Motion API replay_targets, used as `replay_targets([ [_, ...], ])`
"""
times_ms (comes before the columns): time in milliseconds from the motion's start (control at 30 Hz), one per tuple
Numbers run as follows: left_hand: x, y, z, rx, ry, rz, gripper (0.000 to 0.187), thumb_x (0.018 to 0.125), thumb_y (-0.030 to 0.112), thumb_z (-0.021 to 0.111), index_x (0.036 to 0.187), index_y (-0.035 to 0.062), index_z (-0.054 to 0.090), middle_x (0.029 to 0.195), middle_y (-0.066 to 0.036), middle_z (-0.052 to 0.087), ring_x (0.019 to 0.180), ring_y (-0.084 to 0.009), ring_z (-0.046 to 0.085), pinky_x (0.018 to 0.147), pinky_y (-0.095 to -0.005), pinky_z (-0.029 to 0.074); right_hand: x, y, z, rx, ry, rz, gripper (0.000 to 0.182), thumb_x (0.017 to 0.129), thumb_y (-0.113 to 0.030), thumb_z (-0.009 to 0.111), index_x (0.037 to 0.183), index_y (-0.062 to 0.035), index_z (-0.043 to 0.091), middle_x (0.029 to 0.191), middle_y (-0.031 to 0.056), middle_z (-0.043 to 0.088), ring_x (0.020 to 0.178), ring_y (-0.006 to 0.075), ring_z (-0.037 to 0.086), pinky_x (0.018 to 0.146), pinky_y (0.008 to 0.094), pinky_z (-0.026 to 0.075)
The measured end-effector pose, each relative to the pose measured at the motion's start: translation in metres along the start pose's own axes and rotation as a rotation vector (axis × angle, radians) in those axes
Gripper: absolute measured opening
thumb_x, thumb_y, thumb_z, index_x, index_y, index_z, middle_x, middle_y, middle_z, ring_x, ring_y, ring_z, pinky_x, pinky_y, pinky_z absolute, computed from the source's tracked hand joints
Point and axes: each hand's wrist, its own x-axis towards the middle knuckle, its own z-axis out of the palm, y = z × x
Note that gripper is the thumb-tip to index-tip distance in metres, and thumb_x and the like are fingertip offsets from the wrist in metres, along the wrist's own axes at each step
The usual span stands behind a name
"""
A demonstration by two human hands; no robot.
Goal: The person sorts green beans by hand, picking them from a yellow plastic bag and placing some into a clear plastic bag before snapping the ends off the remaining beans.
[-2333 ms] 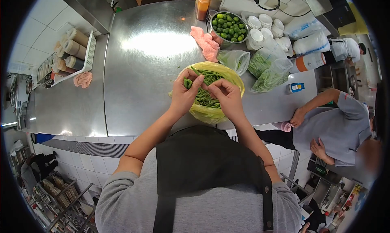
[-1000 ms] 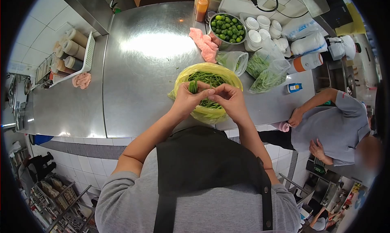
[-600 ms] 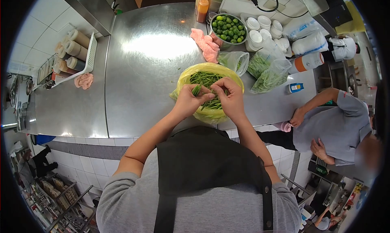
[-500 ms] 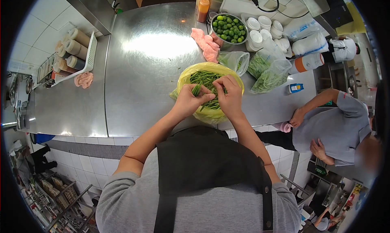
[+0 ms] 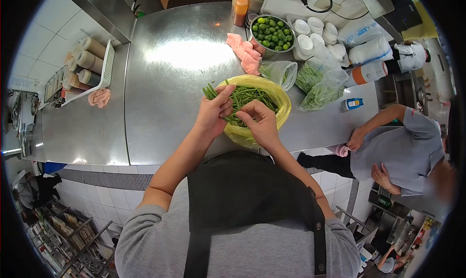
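Note:
A yellow plastic bag with its mouth open stands on the steel counter, filled with green beans. My left hand is at the bag's left rim, closed around a small bunch of green beans whose ends stick out past the fingers at upper left. Over the front of the bag, my right hand has thumb and fingers pinched together close to the left fingers. Whatever lies in that pinch is too small to make out.
Behind the bag are a pink cloth, a bowl of green citrus, clear bags of greens and stacked white containers. A white basket of bottles stands left. A co-worker is at the right.
My left hand has moved left to the bag's rim with its bunch turned more into view. The right hand has come down and left, following it.

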Motion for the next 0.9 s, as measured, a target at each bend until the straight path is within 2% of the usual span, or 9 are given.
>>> replay_targets([
  [67,0.002,-0.002,-0.002,-0.008,0.015,0.011,0.013,0.096,0.016,0.069,0.098,0.0038,0.065,0.064,0.011,0.039,0.050,-0.0012,0.030,0.044,-0.0199,0.022,0.001,-0.002,0.002,-0.036,0.092,-0.078,0.004,0.090,0.001,0.069,0.093,0.0008,0.067,0.089,0.0039,0.062,0.084,0.0114,0.059,0.078,0.0275,0.048],
  [200,0.004,-0.005,-0.009,0.007,0.045,-0.024,0.015,0.098,0.020,0.067,0.097,0.0048,0.063,0.064,0.009,0.038,0.051,-0.0026,0.031,0.045,-0.0204,0.025,0.001,-0.023,-0.003,-0.216,0.028,-0.269,0.002,0.090,0.000,0.070,0.090,0.0015,0.068,0.089,0.0059,0.064,0.085,0.0129,0.060,0.077,0.0276,0.048],
  [267,0.005,-0.007,-0.014,-0.012,0.038,-0.050,0.017,0.099,0.022,0.065,0.094,0.0062,0.060,0.064,0.008,0.037,0.052,-0.0033,0.031,0.045,-0.0207,0.026,0.008,-0.020,-0.013,-0.235,0.152,-0.369,0.003,0.088,-0.001,0.071,0.089,0.0020,0.069,0.089,0.0077,0.066,0.082,0.0150,0.061,0.075,0.0277,0.048],
  [433,0.015,-0.009,-0.035,-0.280,-0.077,-0.184,0.031,0.107,0.033,0.051,0.084,0.0119,0.045,0.069,0.005,0.037,0.058,-0.0058,0.035,0.047,-0.0204,0.032,0.028,-0.009,-0.063,-0.306,0.097,-0.092,0.009,0.087,-0.002,0.071,0.096,0.0017,0.072,0.090,0.0077,0.066,0.079,0.0156,0.062,0.073,0.0284,0.050],
  [500,0.013,-0.013,-0.030,-0.244,-0.041,-0.206,0.032,0.106,0.035,0.053,0.084,0.0117,0.047,0.068,0.005,0.036,0.057,-0.0055,0.034,0.047,-0.0210,0.031,0.030,-0.003,-0.073,-0.426,0.056,-0.017,0.012,0.087,-0.002,0.070,0.098,0.0013,0.072,0.092,0.0077,0.066,0.079,0.0160,0.063,0.073,0.0288,0.051],
  [567,0.006,-0.016,-0.018,-0.205,0.000,-0.230,0.034,0.105,0.037,0.055,0.083,0.0115,0.048,0.067,0.005,0.036,0.057,-0.0052,0.033,0.047,-0.0215,0.030,0.029,0.020,-0.076,-0.544,-0.150,0.142,0.013,0.085,-0.001,0.069,0.097,0.0007,0.073,0.095,0.0094,0.066,0.080,0.0179,0.064,0.073,0.0301,0.052],
  [633,0.002,-0.016,-0.004,-0.075,0.158,-0.210,0.034,0.105,0.040,0.054,0.086,0.0107,0.051,0.067,0.006,0.035,0.056,-0.0045,0.032,0.047,-0.0205,0.029,0.030,0.032,-0.071,-0.637,-0.166,0.104,0.014,0.083,0.000,0.070,0.097,0.0004,0.072,0.096,0.0110,0.065,0.081,0.0219,0.065,0.075,0.0329,0.053],
  [767,0.004,-0.023,-0.021,-0.077,0.039,-0.222,0.031,0.104,0.037,0.056,0.088,0.0105,0.053,0.065,0.008,0.035,0.054,-0.0037,0.030,0.046,-0.0200,0.026,0.030,0.054,-0.054,-0.816,-0.144,-0.013,0.016,0.079,0.001,0.069,0.094,-0.0005,0.070,0.096,0.0149,0.062,0.089,0.0322,0.065,0.083,0.0397,0.053],
  [900,0.004,-0.022,-0.021,-0.073,0.070,-0.247,0.028,0.103,0.034,0.060,0.087,0.0114,0.053,0.062,0.009,0.033,0.051,-0.0036,0.027,0.043,-0.0204,0.023,0.027,0.047,-0.039,-0.821,-0.069,-0.082,0.015,0.078,0.001,0.069,0.093,-0.0011,0.069,0.097,0.0151,0.061,0.095,0.0347,0.063,0.086,0.0421,0.051],
])
